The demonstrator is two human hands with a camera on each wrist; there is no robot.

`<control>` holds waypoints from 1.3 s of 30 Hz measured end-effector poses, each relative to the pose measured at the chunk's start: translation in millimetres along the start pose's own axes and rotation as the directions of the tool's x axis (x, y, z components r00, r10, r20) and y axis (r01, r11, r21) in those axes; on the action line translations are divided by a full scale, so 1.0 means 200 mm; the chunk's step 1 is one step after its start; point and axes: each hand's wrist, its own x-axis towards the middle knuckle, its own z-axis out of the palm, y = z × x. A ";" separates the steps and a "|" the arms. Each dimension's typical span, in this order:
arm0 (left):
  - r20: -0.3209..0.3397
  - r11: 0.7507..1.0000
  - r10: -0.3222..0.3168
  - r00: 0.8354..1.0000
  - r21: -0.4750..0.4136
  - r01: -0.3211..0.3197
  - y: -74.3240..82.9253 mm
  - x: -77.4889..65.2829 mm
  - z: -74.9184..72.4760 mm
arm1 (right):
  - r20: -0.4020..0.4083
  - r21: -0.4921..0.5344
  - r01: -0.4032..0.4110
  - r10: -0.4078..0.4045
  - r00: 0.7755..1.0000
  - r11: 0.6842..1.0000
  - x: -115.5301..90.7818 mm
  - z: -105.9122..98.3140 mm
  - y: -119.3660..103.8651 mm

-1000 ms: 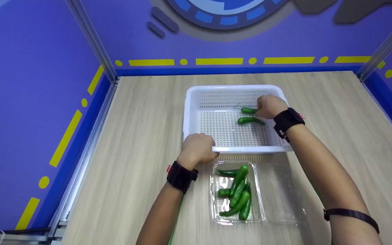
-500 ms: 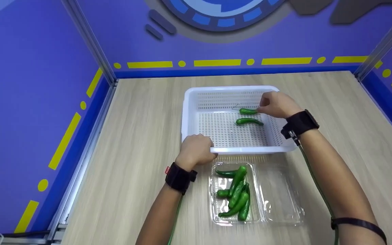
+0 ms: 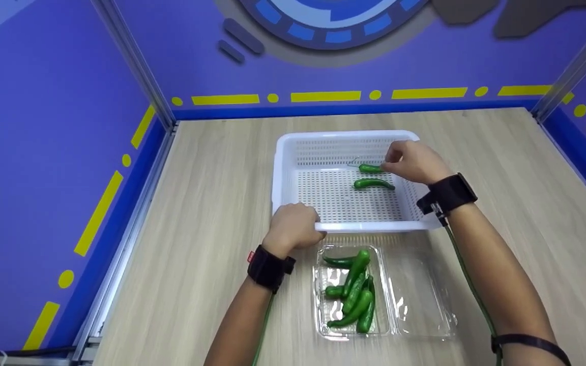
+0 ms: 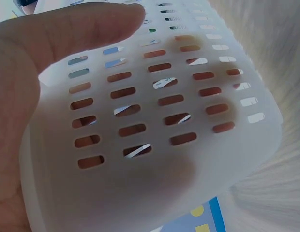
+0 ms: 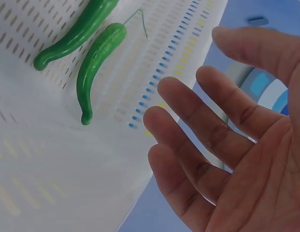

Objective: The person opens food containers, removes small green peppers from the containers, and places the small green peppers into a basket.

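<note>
At the front left corner of a white perforated plastic basket (image 3: pixel 359 226), my left hand (image 3: pixel 294 223) grips the wall. In the left wrist view its thumb (image 4: pixel 101 24) lies along one face of the slotted wall (image 4: pixel 155 183), and the fingers show as shadows through it. My right hand (image 3: pixel 416 161) hovers over the basket's right side, its fingers loosely bent and nothing in them. A green chili pepper (image 3: pixel 370 169) with a long thin stem lies by its fingertips, apart from them in the right wrist view. A second green chili pepper (image 3: pixel 373 184) lies nearer on the basket floor.
In front of the basket stands a clear plastic clamshell box (image 3: pixel 318 325) with several green chili peppers (image 3: pixel 356 305) piled inside. Its transparent lid (image 3: pixel 422 300) is folded out to the right. Blue panels (image 3: pixel 59 152) border the wooden table (image 3: pixel 211 203).
My right hand has turned and drawn slightly to the right, its fingers coming into clearer sight. Both peppers in the basket stay in place, and my left hand keeps its grip.
</note>
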 end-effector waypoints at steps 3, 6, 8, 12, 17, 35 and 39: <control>0.004 1.000 -0.003 1.000 0.007 0.003 0.00 0.00 -0.01 | -0.021 0.034 0.004 -0.003 1.000 0.999 -0.01 0.00 0.00; -0.002 1.000 0.000 1.000 0.012 0.000 0.00 0.00 -0.01 | -0.037 0.072 0.024 -0.021 0.999 0.997 -0.03 0.00 -0.01; -0.018 1.000 0.010 1.000 0.028 -0.009 0.00 0.00 0.00 | -0.054 0.088 0.045 -0.040 0.998 0.995 -0.04 0.00 -0.01; -0.031 0.999 0.019 0.999 0.045 -0.018 0.01 0.00 0.00 | -0.093 0.115 0.077 -0.067 0.993 0.990 -0.08 0.00 0.00; -0.006 1.000 0.011 1.000 0.028 -0.010 0.01 0.00 0.00 | -0.121 0.142 0.090 -0.073 0.990 0.986 -0.11 0.02 0.01; 0.000 1.000 -0.002 1.000 0.023 0.002 0.00 0.00 -0.01 | -0.188 0.122 0.202 -0.177 0.966 0.972 -0.26 -0.07 -0.11; -0.017 0.999 0.010 1.000 0.036 -0.010 0.00 0.00 0.00 | -0.184 0.134 0.225 -0.198 0.963 0.965 -0.31 -0.08 -0.14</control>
